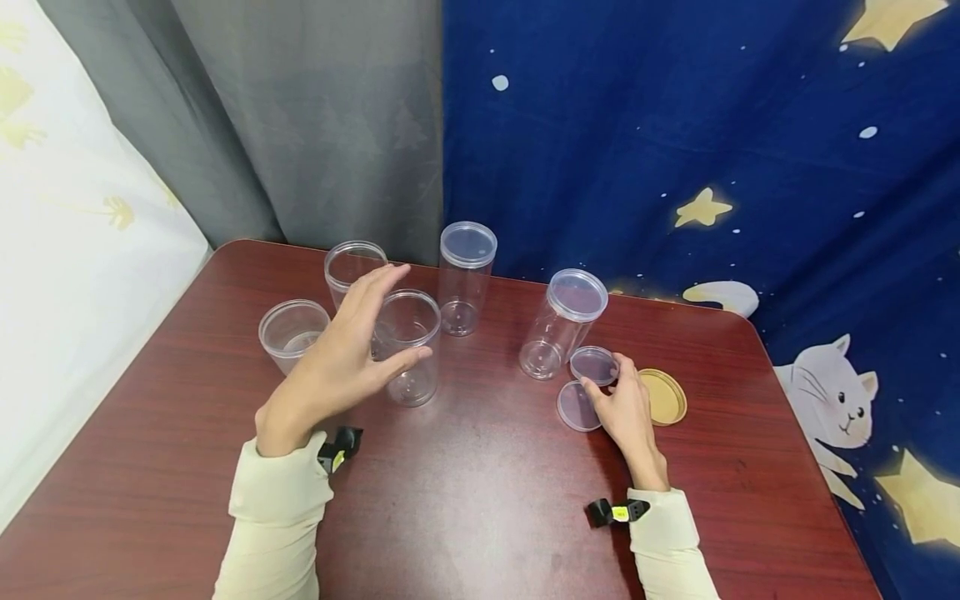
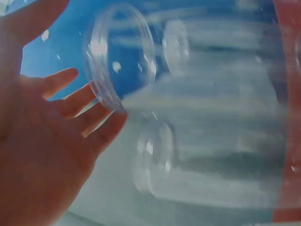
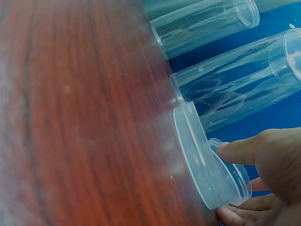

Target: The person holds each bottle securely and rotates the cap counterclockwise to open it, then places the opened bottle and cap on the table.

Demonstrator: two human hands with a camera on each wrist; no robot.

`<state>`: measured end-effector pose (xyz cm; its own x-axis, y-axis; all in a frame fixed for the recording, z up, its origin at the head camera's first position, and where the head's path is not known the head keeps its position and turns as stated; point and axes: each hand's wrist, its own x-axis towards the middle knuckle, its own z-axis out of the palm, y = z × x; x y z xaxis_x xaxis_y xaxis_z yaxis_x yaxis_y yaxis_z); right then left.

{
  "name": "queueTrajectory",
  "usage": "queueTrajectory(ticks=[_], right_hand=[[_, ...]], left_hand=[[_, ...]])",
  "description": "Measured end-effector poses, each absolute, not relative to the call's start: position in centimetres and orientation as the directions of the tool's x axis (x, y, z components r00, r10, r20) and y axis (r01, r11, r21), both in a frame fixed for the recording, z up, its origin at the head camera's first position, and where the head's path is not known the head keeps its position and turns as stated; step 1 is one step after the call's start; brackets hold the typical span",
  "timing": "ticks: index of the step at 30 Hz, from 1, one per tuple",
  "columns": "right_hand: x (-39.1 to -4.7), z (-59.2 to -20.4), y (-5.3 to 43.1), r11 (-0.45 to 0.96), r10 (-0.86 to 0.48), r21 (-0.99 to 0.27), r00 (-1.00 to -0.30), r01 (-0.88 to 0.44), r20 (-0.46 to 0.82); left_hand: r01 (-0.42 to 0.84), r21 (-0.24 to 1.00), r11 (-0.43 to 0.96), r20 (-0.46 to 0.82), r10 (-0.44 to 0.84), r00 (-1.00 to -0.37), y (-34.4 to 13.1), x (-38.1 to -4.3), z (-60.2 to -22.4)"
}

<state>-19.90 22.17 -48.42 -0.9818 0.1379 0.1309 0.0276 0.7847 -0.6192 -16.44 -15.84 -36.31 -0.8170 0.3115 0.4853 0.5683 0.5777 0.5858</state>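
Note:
My right hand [image 1: 626, 417] pinches a clear plastic lid [image 1: 594, 365] between thumb and fingertips. In the right wrist view, the thumb [image 3: 237, 151] lies at that lid's rim. A second clear lid [image 1: 576, 408] lies on the table just beside it, partly behind the thumb. My left hand [image 1: 337, 354] is raised with thumb and fingers spread, nothing between them. It overlaps an open clear jar [image 1: 411, 379] in the head view. In the left wrist view its fingertips appear at the rim of a clear jar [image 2: 150, 61].
Two more lidless jars, one at the back [image 1: 356, 265] and one at left [image 1: 292, 329], stand near the left hand. Lidded jars stand at the back middle [image 1: 467, 283] and right [image 1: 562, 329]. A gold lid [image 1: 663, 398] lies right of my right hand. Curtains hang behind the table [image 1: 480, 508].

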Motion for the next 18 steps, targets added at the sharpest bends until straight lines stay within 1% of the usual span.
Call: queueTrajectory(ticks=[3,5,7,10,14,16,18], right_hand=[[-19.8,-48.3,22.1,0.786,0.134,-0.618,-0.982,0.025,0.130],[-19.8,-48.2,22.0,0.789,0.130,-0.614,-0.983,0.024,0.128],[-19.8,-48.2,22.0,0.793,0.126,-0.609,-0.984,0.024,0.126],[-19.8,-48.1,22.0,0.798,0.125,-0.602,-0.985,0.030,0.115],[-20.0,-48.0,22.1,0.803,0.124,-0.594,-0.988,0.045,0.092],[-20.1,-47.9,22.1,0.806,0.119,-0.589,-0.990,0.050,0.079],[-20.2,-47.8,22.0,0.807,0.112,-0.588,-0.992,0.054,0.062]], left_hand=[[0.664,0.508,0.549,0.603,0.323,-0.729,-14.6,-15.9,-35.7],[0.716,0.464,0.522,0.659,0.337,-0.672,-13.6,-15.5,-35.3],[0.744,0.448,0.496,0.685,0.344,-0.642,-12.6,-15.2,-35.0],[0.758,0.448,0.474,0.696,0.348,-0.629,-11.3,-15.0,-34.4],[0.758,0.467,0.456,0.691,0.346,-0.634,-9.8,-15.2,-33.9],[0.750,0.481,0.453,0.676,0.352,-0.647,-9.0,-15.3,-34.0],[0.731,0.508,0.455,0.648,0.357,-0.672,-8.2,-15.4,-34.4]])
